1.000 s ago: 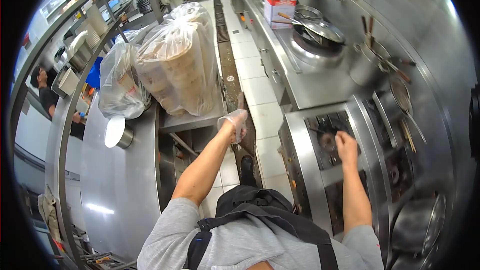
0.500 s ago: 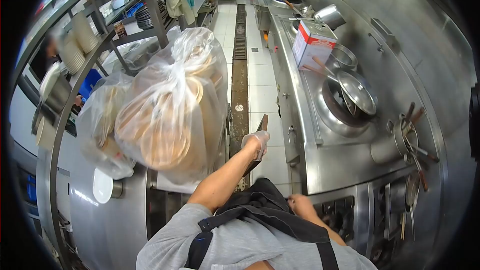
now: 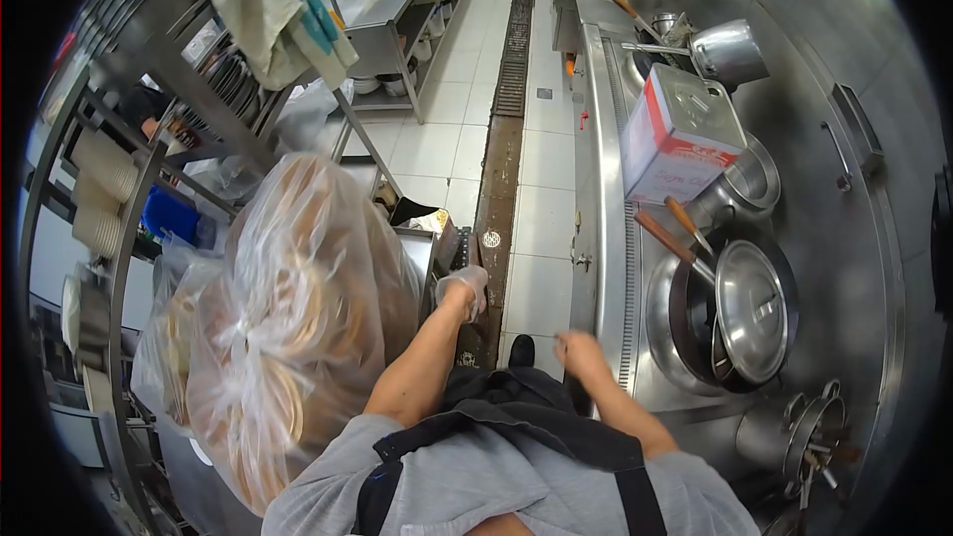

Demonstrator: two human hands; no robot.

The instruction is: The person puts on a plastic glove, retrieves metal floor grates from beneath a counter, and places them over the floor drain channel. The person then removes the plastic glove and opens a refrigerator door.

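My left hand (image 3: 465, 292), in a clear plastic glove, is closed around a dark flat tool (image 3: 475, 253) above the floor drain channel. Only a narrow part of the tool shows. My right hand (image 3: 582, 353) is bare and curled, beside the front edge of the stove counter; whether anything is inside its fingers cannot be made out. Left of my left arm stands a large clear plastic bag (image 3: 298, 308) full of round, light-brown items. To the right a wok (image 3: 695, 308) with a metal lid (image 3: 751, 310) sits on the stove.
A red and white tin (image 3: 680, 129) and a pot (image 3: 730, 50) stand on the right counter. Cloths (image 3: 273, 15) hang from the left shelf rack. The drain channel (image 3: 504, 159) runs along the tiled floor. Another person's arm (image 3: 149, 124) shows behind the rack.
The view has moved forward along the aisle, bringing the tin and wok closer. The big bag is now beside my left arm. My right hand has come from over the burners to the counter's edge.
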